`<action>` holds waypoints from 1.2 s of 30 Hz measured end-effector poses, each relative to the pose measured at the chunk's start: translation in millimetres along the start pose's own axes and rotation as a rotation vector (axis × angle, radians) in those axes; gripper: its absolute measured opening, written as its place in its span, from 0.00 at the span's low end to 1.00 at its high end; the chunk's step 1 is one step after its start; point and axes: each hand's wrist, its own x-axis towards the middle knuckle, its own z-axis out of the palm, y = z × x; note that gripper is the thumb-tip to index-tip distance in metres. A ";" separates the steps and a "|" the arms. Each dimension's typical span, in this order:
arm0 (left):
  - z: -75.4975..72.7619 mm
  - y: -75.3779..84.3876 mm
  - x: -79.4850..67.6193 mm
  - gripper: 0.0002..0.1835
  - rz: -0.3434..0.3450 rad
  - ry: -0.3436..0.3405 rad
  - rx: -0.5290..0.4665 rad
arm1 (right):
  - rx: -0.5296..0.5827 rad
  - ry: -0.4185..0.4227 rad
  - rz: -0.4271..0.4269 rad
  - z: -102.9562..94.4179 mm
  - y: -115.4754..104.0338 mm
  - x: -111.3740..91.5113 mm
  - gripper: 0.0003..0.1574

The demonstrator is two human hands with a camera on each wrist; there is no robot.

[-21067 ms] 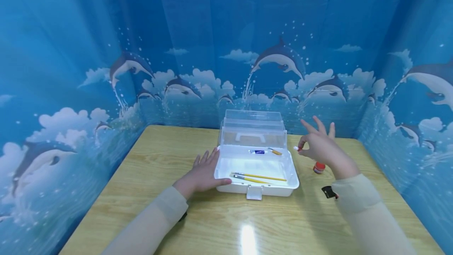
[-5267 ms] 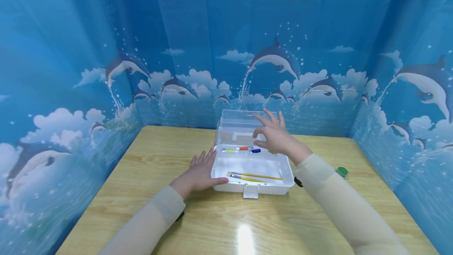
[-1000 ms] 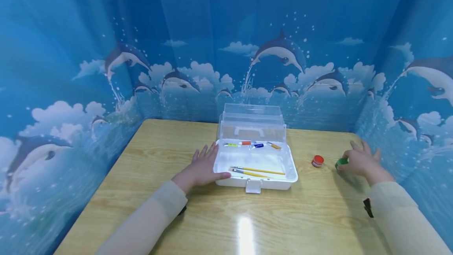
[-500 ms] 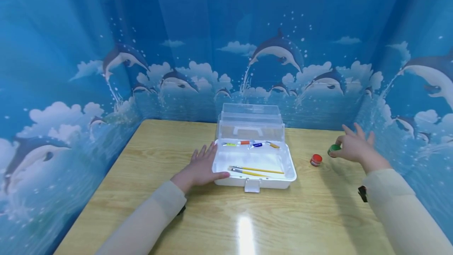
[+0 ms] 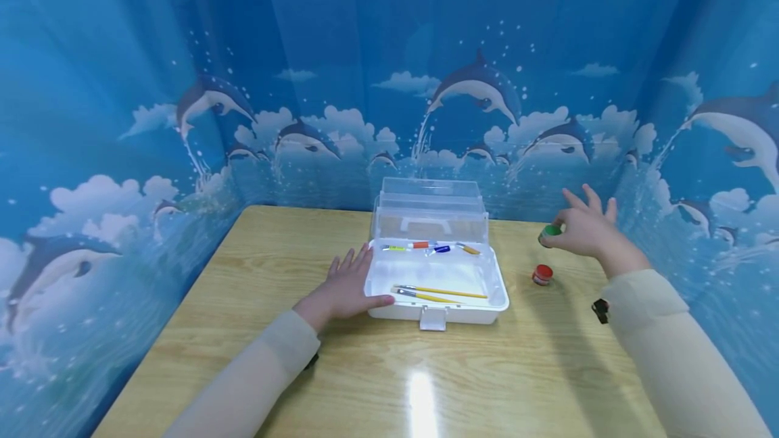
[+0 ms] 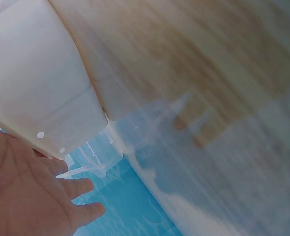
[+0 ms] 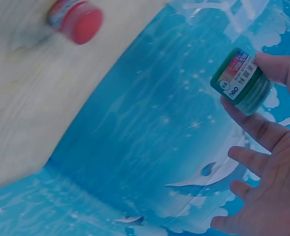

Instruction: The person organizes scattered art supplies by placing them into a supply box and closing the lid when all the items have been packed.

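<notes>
Between thumb and index finger, my right hand [image 5: 585, 230] pinches a small green paint jar [image 7: 241, 81] with a printed label, held up off the table; its other fingers spread outward. My left hand [image 5: 343, 291] lies with straight fingers along the left side of a white plastic box [image 5: 468, 315], thumb at the front rim. The box's clear lid [image 5: 432, 205] stands raised at the back. Inside lie two yellow-handled paintbrushes [image 5: 450, 292] near the front. Along the back are a yellow-green tube [image 5: 395, 248], an orange tube [image 5: 420, 245], a blue tube [image 5: 441, 249] and a short brush [image 5: 468, 249].
A red paint jar [image 5: 543, 274] stands on the wooden table [image 5: 262, 276], just right of the box. A latch [image 5: 433, 318] hangs open at the box front. Blue dolphin-print curtains [image 5: 341, 86] enclose the table at the back and sides.
Over the last second my right hand has lifted the green jar off the table and carried it left and back, past the red jar. The left hand stays at the box.
</notes>
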 end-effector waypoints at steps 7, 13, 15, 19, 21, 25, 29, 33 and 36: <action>-0.5 0.3 -0.2 0.67 -0.005 -0.005 -0.005 | 0.024 0.060 -0.010 -4.7 -22.1 13.0 0.25; 0.5 -0.6 1.3 0.68 -0.009 0.003 0.003 | 0.046 0.107 -0.037 -7.3 -39.5 23.8 0.24; 0.7 -0.7 1.4 0.68 -0.010 0.005 0.007 | 0.060 0.120 -0.041 -8.4 -46.0 27.7 0.24; 0.4 0.1 0.4 0.68 -0.011 0.005 0.008 | 0.085 0.148 -0.044 -9.8 -58.1 36.1 0.23; 0.3 0.8 0.0 0.68 -0.008 0.005 0.000 | 0.092 0.156 -0.050 -9.8 -63.0 40.3 0.24; 0.7 1.1 -0.4 0.66 -0.003 0.009 -0.014 | 0.115 0.164 -0.063 -8.1 -73.2 50.0 0.24; 1.8 0.4 -0.1 0.65 -0.011 0.012 -0.015 | 0.156 0.170 -0.061 -5.6 -82.9 58.3 0.24; 3.7 -1.5 1.6 0.66 -0.012 0.017 -0.006 | 0.194 0.187 -0.048 -2.1 -90.6 65.9 0.25; 3.1 -2.0 1.5 0.66 0.000 0.019 -0.003 | 0.220 0.203 -0.048 2.3 -94.3 71.7 0.27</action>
